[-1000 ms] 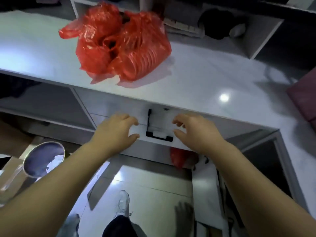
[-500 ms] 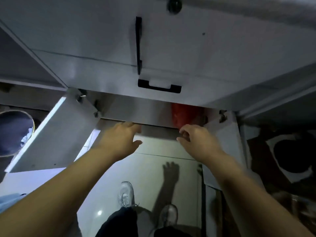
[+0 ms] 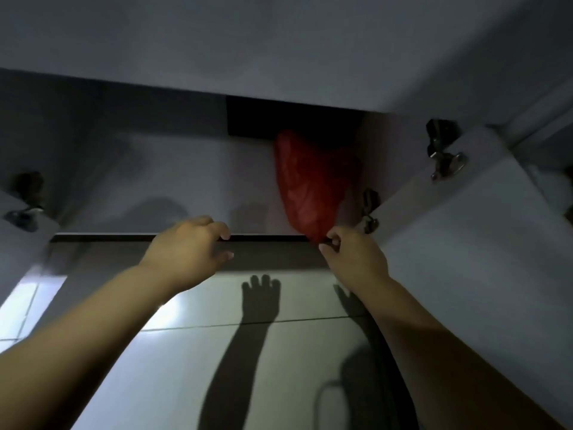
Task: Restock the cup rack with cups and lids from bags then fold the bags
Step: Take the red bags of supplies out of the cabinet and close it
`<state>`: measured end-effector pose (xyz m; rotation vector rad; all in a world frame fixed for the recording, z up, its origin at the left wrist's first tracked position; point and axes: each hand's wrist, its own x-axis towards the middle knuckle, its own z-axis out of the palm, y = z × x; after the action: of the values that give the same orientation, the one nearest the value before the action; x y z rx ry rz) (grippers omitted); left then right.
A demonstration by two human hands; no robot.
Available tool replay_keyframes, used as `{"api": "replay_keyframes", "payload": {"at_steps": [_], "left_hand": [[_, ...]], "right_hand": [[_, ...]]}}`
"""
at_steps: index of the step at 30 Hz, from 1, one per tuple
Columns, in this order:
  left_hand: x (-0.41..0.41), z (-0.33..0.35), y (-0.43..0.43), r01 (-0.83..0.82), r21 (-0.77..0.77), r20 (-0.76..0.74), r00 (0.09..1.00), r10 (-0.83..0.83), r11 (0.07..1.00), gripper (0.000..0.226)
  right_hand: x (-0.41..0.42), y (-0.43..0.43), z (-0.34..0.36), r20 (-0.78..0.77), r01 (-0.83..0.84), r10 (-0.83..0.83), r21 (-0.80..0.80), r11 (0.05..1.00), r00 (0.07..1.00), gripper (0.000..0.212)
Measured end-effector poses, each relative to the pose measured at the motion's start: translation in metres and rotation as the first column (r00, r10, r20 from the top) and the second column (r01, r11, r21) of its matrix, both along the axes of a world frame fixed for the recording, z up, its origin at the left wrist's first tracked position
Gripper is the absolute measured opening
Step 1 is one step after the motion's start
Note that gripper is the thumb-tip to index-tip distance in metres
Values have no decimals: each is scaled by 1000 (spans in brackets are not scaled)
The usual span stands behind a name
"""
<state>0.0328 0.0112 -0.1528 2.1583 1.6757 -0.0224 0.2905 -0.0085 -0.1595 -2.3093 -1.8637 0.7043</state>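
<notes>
**Red bag pinched at the cabinet's front edge**

A red plastic bag [image 3: 310,181] lies inside the open cabinet [image 3: 173,181], on the right side of its floor and close to the right wall. The bag's narrow end reaches down to the front edge [image 3: 124,237]. What is in the bag cannot be made out.

The right hand [image 3: 353,256] pinches that narrow end between thumb and forefinger, right at the edge, with the other fingers curled in.

The left hand [image 3: 186,246] is over the same edge, well to the left of the bag. Its fingers are loosely bent and hold nothing. Whether they touch the edge cannot be told.

The right door [image 3: 480,259] stands swung open just beside the right hand, with two metal hinges [image 3: 443,156] on its inner side. The left door [image 3: 21,243] is open too, at the picture's left border.

Below the arms is a pale tiled floor [image 3: 186,367], and the dark shadow [image 3: 260,299] of a hand and forearm falls on it.
</notes>
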Motion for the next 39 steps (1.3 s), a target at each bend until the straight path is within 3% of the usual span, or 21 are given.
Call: {"api": "replay_keyframes", "payload": {"at_steps": [8,15,21,27,30,39], "left_hand": [[21,-72,74,48,80,-15,999,-47,996,37],[27,-86,107,2,161,93,996,-17,987,34],[28,-96,102,-12,117,74,997,3,993,35],[31,-95,86,-11,56,27,1000,9,998,35],[31,-89,76,-5,36,14,1000,4,999,34],[17,-11,29,-38,75,21,999,37,996,31]], "right_hand": [[-4,86,-73,198,-13,0,62,998,980,59],[-9,156,-103,160,-11,-33,268,963,987,78],[-6,171,-122,107,-28,9,179,984,994,64],[-16,143,-112,61,-114,108,89,990,992,74],[-18,130,-103,59,-120,116,72,990,991,64],[-23,84,-29,79,-162,168,-83,983,983,60]]}}
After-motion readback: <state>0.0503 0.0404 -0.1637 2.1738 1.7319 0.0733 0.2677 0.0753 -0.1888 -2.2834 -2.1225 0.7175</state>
